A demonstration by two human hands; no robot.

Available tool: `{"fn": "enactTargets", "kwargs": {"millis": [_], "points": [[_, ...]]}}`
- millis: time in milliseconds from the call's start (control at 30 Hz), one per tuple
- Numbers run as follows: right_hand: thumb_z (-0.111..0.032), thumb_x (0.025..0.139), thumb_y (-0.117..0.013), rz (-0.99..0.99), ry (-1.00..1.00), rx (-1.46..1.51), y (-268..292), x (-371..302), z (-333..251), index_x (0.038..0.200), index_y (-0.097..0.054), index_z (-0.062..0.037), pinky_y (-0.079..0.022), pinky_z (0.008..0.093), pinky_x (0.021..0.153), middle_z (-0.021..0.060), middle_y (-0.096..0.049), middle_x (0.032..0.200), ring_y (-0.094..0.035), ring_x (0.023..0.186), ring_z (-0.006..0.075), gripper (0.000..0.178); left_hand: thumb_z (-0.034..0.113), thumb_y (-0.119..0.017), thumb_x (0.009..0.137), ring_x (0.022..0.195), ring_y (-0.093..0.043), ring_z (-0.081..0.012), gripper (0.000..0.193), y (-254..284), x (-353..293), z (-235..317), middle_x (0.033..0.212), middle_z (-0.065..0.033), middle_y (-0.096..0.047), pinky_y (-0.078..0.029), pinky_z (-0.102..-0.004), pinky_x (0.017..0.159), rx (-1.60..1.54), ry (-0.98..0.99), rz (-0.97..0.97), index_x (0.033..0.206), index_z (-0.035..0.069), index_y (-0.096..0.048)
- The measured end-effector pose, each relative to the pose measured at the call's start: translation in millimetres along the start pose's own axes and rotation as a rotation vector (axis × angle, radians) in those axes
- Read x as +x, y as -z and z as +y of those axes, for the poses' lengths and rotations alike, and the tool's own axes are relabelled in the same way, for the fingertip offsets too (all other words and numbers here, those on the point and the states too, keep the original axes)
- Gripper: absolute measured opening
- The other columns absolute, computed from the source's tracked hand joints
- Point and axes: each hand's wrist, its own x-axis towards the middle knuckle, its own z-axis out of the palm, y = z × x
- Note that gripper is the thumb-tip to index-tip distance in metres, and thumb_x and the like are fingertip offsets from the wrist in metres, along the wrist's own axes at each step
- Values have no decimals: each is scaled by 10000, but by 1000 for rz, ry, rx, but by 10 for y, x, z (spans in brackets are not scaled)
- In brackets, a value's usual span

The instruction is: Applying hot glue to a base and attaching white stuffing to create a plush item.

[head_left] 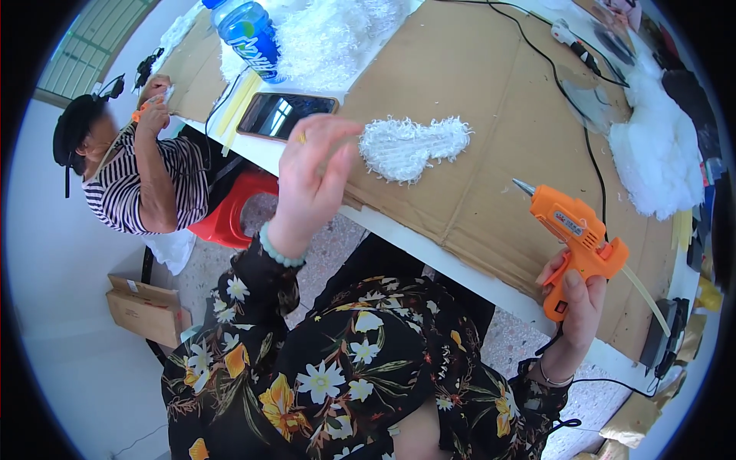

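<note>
My right hand (580, 295) is wrapped round the handle of an orange hot glue gun (571, 222). Its metal nozzle points up and left over the cardboard, and a pale glue stick (644, 297) sticks out at the back. A white shaggy fabric piece (414, 148), roughly boot-shaped, lies flat on the cardboard sheet (491, 92). Just left of that piece my left hand (313, 172) is raised, its fingers bent and apart, with nothing visible between them. The fingertips come close to the fabric's left edge; whether they touch it I cannot tell.
A phone (285, 115), a blue bottle (249, 42) and yellowish sticks (239, 107) lie or stand at the left. White stuffing (655, 142) and a black cord (563, 84) are on the right. A co-worker (142, 165) sits at the far left near a red stool (238, 207).
</note>
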Motion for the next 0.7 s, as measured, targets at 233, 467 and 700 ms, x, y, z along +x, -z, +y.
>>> {"fn": "enactTargets", "kwargs": {"millis": [233, 467, 700], "points": [[-381, 834, -612, -11, 7, 18, 16, -1, 4, 1046, -495, 10, -432, 223, 564, 91, -580, 801, -564, 661, 122, 460, 105, -680, 743, 1028, -557, -328, 404, -36, 142, -13, 1004, -120, -641, -433, -399, 879, 202, 67, -191, 1124, 38, -564], [-368, 834, -616, 16, 4, 23, -35, -9, -10, 1048, -496, 11, -435, 227, 571, 90, -582, 813, -570, 671, 126, 451, 187, -774, 668, 1103, -533, -305, 591, -48, 103, -19, 1130, -90, -615, -421, -391, 927, 275, -11, -364, 1193, 57, -535], [-314, 833, -622, -31, -19, 54, 55, 21, 30, 1073, -497, 14, -450, 240, 587, 88, -581, 869, -596, 720, 146, 426, 202, -778, 661, 1050, -546, -301, 562, -94, 17, -18, 1065, -85, -634, -422, -389, 890, 175, 15, -267, 1161, 73, -556]]}}
